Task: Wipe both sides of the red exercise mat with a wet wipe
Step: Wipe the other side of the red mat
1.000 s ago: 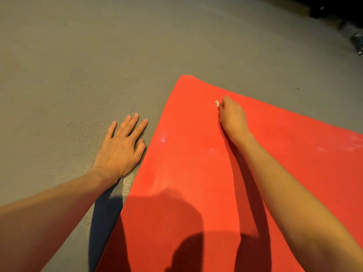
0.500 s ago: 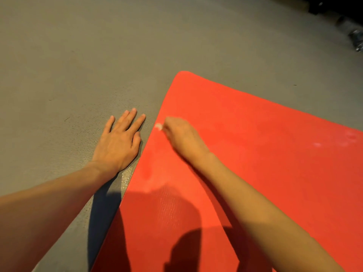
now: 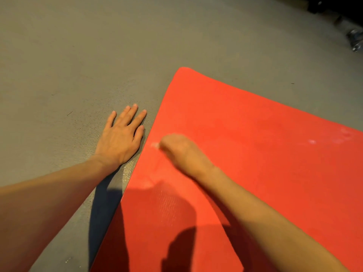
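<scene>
Head view: the red exercise mat (image 3: 255, 134) is lying flat on the grey floor (image 3: 78, 55). The left hand (image 3: 119, 138) is resting flat, fingers straight, just beside the mat's edge. The right hand (image 3: 180, 152), blurred, is gripping a wet wipe (image 3: 155, 145) against the mat.

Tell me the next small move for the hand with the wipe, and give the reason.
Probably sweep the right hand rightward across the red mat. Its wet wipe sits at the mat's left edge, beside the left hand flat on the floor, so no mat is left that way, and pale marks show farther right.
</scene>
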